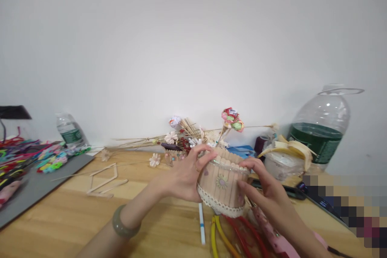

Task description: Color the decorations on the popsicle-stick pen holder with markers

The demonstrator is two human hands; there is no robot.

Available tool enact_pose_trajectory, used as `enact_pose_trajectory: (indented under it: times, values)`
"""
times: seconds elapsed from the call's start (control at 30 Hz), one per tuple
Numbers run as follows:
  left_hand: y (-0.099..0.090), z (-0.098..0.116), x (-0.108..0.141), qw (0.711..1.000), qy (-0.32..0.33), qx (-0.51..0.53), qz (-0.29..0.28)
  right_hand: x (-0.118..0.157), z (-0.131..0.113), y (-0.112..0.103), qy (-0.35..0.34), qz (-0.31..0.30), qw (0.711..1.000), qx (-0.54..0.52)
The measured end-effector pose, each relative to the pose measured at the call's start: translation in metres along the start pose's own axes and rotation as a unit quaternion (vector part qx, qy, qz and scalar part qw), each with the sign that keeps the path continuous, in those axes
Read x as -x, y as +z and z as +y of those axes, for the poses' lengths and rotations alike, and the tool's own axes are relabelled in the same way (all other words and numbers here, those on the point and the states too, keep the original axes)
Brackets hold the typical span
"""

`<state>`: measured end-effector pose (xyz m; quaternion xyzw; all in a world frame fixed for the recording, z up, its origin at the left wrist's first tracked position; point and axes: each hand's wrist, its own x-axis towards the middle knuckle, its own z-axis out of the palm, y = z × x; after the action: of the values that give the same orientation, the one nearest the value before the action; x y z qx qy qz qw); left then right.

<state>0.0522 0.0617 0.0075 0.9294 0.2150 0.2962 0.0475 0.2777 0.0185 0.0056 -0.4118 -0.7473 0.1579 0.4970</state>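
A round holder made of craft sticks [232, 187] is held up between my hands, slightly tilted. White lace trim runs along its lower edge, a shiny band near its top, and a yellow flower decoration sits on its side. My left hand [186, 171] grips its left side, fingers over the rim. On the right side my right hand [266, 191] presses with thumb and fingers. Below lie a white marker with a blue band [202, 225], yellow-handled pliers [215, 236], a red-handled tool [252, 236] and a pink glue gun [276, 236], partly hidden by my right hand.
Behind stand paper flowers [232, 119] and thin sticks [142, 141]. A large water bottle [320, 129] and a banana peel [292, 149] on a tub are at right. At left are a small bottle [70, 131], colourful pipe cleaners [50, 159] and a craft-stick frame [104, 181].
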Motion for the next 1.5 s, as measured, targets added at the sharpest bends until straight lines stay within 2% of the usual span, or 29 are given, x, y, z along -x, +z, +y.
enact_pose_trajectory:
  times: [0.1,0.5,0.63,1.13,1.27,1.33,1.43,1.5]
  values:
    - [0.000,0.001,-0.002,1.000,0.021,0.016,0.011,0.001,-0.001,0.001,0.012,-0.009,1.000,-0.016]
    - [0.008,-0.003,-0.003,0.999,0.033,0.016,0.035,0.006,-0.002,0.003,0.054,-0.021,0.998,-0.020]
    - [0.010,-0.003,-0.004,0.998,0.049,0.009,0.047,0.009,-0.003,0.002,0.044,-0.031,0.999,0.006]
    - [0.015,-0.006,-0.007,0.990,0.096,-0.015,0.099,0.008,-0.002,0.001,-0.001,0.002,0.999,0.037]
    - [0.017,-0.009,-0.007,0.989,0.100,-0.016,0.108,0.008,-0.003,0.000,-0.029,-0.017,0.999,0.031]
    - [0.017,-0.011,-0.006,0.988,0.095,-0.017,0.118,0.006,-0.004,0.000,-0.042,0.016,0.999,0.029]
    - [0.015,-0.014,-0.004,0.988,0.074,-0.022,0.133,0.003,-0.004,-0.001,-0.068,0.109,0.990,0.052]
    - [0.013,-0.014,-0.003,0.989,0.067,-0.030,0.132,0.001,-0.003,-0.001,-0.081,0.119,0.988,0.059]
